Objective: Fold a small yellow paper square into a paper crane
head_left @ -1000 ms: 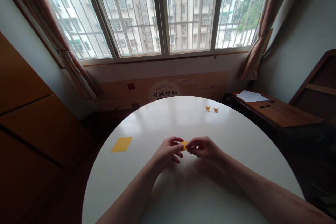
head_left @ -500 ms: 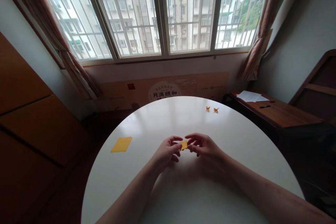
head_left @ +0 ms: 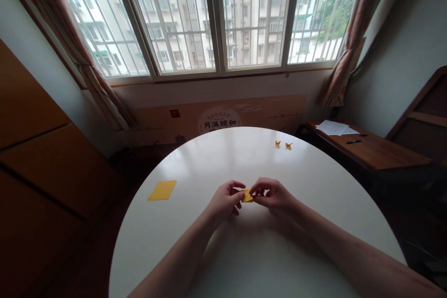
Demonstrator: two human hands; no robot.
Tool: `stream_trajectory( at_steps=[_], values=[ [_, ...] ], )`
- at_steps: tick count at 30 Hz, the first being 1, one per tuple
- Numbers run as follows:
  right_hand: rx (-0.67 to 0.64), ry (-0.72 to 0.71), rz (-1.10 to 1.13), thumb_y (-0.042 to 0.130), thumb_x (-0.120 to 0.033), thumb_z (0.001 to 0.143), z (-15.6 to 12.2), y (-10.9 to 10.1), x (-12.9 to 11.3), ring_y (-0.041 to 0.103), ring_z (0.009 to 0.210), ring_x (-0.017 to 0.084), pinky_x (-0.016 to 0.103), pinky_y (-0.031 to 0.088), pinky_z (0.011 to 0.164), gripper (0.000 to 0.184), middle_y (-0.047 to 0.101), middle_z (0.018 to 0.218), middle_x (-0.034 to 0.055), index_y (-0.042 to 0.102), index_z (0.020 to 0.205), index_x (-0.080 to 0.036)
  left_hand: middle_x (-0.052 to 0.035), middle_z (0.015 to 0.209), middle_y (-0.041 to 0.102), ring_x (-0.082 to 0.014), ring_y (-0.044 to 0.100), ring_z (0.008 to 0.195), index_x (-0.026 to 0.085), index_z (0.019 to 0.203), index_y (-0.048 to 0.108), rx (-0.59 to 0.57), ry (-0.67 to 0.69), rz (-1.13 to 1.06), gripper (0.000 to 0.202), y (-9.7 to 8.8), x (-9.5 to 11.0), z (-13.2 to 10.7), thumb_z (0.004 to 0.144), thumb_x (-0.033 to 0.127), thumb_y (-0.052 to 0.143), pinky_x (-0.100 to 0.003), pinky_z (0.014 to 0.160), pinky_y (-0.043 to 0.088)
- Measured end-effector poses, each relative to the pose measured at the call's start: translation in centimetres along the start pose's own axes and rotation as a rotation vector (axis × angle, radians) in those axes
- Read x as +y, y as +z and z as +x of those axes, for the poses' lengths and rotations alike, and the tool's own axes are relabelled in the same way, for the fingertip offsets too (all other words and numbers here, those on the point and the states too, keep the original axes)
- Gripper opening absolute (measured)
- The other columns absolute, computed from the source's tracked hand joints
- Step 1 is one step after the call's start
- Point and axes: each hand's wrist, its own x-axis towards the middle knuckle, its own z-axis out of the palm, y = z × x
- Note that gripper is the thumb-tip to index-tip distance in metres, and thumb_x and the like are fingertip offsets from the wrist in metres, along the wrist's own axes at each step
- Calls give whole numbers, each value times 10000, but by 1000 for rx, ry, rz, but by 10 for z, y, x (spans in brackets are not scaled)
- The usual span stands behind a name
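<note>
A small folded piece of yellow paper (head_left: 247,195) is pinched between both hands just above the round white table (head_left: 314,223). My left hand (head_left: 224,201) grips its left side with thumb and fingers closed. My right hand (head_left: 273,195) pinches its right side, fingers curled. A flat stack of yellow paper sheets (head_left: 162,190) lies on the table at the left. Two tiny folded yellow paper figures (head_left: 282,145) stand near the table's far edge.
A dark wooden side table (head_left: 377,151) with white papers (head_left: 334,127) and a pen stands at the right. A printed cardboard panel (head_left: 219,120) leans against the wall under the barred window. Wooden cabinets fill the left side.
My right hand's fingers, spread half a second ago, have closed back onto the folded paper. The paper has stayed between both hands.
</note>
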Motion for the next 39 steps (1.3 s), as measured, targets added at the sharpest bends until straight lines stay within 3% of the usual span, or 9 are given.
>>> stream_trajectory(
  at_steps=[7,11,16,19,23,30,34,39],
  values=[
    [-145,-66,-166,694,-150,783,-2,-9,-2,584,623,133,241,449,581,83,649,726,20,761,775,-198,-41,759,683,-210,609,719,200,883,704,49,102,341,133,3,6,-12,762,209,648,-324,704,456],
    [-226,-51,-245,738,-174,767,-4,-14,-1,571,611,125,229,432,570,37,669,751,11,759,758,-204,-76,929,716,-271,642,859,231,982,742,109,178,712,227,2,14,-22,782,196,641,-379,802,463],
    [-258,-19,-297,745,-246,801,-4,-17,-8,582,640,137,237,443,596,41,690,783,15,762,786,-212,-90,1118,724,-293,607,1052,238,924,779,-62,450,1029,314,1,22,-28,844,81,519,-385,863,483],
    [-260,-2,-311,732,-250,811,-4,-17,-13,604,670,152,245,460,619,57,700,796,26,769,799,-209,-96,1007,748,-283,604,1012,232,878,775,-143,520,1036,359,3,24,-33,815,24,490,-371,855,493],
    [-276,10,-322,722,-201,782,-2,-18,-12,628,681,159,244,467,627,75,718,792,25,786,820,-212,-78,912,766,-262,626,958,248,911,782,-177,463,913,375,3,25,-34,782,25,511,-346,878,500],
    [-354,-1,-347,674,-125,758,8,-21,-7,640,688,154,235,464,647,190,744,807,18,807,857,-216,-26,1126,763,-253,641,1081,294,1074,772,-288,538,920,556,-9,25,-18,756,-33,453,-367,934,473],
    [-416,-24,-364,661,-119,772,14,-23,-14,631,674,155,235,455,633,195,743,777,16,805,863,-213,-43,1108,764,-256,653,1063,273,1053,778,-299,558,873,458,-15,23,-18,807,20,487,-364,924,480],
    [-510,-60,-365,694,-148,781,12,-29,-27,602,644,141,230,437,603,132,714,757,11,794,822,-224,-80,1011,756,-245,661,974,244,1007,772,-349,633,851,310,-12,21,-36,867,108,530,-350,896,496]
  ],
)
